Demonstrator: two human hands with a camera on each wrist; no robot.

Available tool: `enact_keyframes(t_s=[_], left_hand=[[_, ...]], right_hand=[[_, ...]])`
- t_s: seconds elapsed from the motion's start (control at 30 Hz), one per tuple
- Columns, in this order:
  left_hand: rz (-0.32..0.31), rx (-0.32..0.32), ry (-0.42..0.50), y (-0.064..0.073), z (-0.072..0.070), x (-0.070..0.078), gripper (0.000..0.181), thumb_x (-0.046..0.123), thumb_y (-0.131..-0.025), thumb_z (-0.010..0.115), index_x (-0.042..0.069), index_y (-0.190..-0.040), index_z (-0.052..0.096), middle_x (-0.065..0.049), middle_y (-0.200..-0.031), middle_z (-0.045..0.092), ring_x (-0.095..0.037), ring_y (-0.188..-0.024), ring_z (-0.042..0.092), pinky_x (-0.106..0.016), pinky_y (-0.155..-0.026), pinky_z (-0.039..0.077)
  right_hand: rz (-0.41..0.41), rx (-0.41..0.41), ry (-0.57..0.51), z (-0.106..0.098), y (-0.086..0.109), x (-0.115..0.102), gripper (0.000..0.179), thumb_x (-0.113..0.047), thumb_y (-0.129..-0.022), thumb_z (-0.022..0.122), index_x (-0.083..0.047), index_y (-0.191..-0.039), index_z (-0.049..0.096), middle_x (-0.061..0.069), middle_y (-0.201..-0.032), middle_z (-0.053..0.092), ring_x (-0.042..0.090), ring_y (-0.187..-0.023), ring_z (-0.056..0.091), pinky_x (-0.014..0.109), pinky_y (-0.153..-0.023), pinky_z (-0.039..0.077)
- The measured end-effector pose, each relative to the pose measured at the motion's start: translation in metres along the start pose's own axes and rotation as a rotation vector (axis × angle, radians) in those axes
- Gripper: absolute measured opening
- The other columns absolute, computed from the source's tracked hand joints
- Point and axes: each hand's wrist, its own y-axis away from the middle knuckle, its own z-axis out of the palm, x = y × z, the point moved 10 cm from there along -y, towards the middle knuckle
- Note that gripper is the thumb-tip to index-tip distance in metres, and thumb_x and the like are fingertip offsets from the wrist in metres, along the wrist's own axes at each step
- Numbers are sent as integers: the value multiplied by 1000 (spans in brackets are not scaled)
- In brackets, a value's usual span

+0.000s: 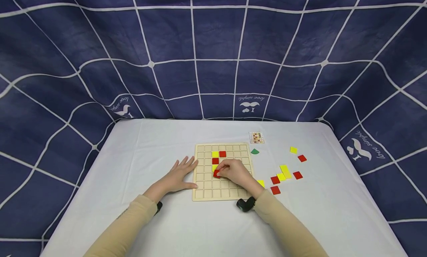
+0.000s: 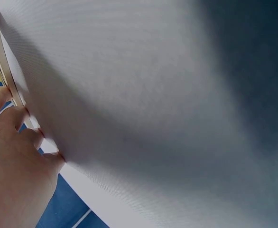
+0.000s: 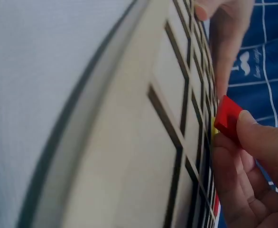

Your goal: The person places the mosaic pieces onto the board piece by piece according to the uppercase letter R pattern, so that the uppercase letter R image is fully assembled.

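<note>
A pale wooden grid board [image 1: 204,194] lies on the white table. My right hand [image 1: 235,171] pinches a red square tile [image 1: 216,174] between thumb and fingers over the board's middle; in the right wrist view the red tile [image 3: 228,118] is held tilted. In the board's cells sit a yellow tile [image 1: 215,154] with a red tile [image 1: 222,154] beside it, then a red tile [image 1: 215,161] and a yellow tile [image 1: 214,168] below. My left hand [image 1: 178,175] rests with spread fingers at the board's left edge, thumb and fingertips on its rim.
Right of the board lie several loose tiles, among them a red tile [image 1: 275,190], a yellow tile [image 1: 293,150] and a red tile [image 1: 302,158]. A green piece [image 1: 255,151] sits by the board's upper right corner, below a small patterned card [image 1: 256,137]. Dark blue cloth [image 1: 217,79] hangs behind.
</note>
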Motion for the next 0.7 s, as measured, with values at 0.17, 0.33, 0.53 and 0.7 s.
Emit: enact_keyframes(t_s=[0.17,0.33,0.53,0.7], left_hand=[[3,-1,5,0,0,-1,99,52,-79,76,13,-156,27,-11,-165,16,-35,-154,4,-58,-123,2],[-6,-7,-1,0,0,-2,99,53,-80,75,13,-157,26,-11,-165,15,-35,-154,3,-58,-123,2],[-2,-6,5,0,-1,-1,99,52,-80,75,12,-157,26,-11,-165,15,-35,-154,4,-58,-123,2],[-6,-5,2,-1,1,-1,100,53,-80,75,13,-156,27,-11,-165,16,-35,-154,4,-58,-123,2]], right_hand=[[-45,-26,83,10,0,-5,6,-9,-84,76,-14,-86,74,-4,-78,66,8,-69,58,20,-64,51],[-70,6,160,12,-2,-10,5,-11,-84,77,-15,-86,75,-5,-79,61,7,-70,55,19,-63,49],[-76,40,223,12,0,-13,3,-12,-84,78,-14,-84,76,-4,-78,58,7,-69,53,18,-62,47],[-70,38,238,10,3,-14,6,-10,-84,77,-10,-90,76,-3,-81,58,8,-71,53,18,-63,47]])
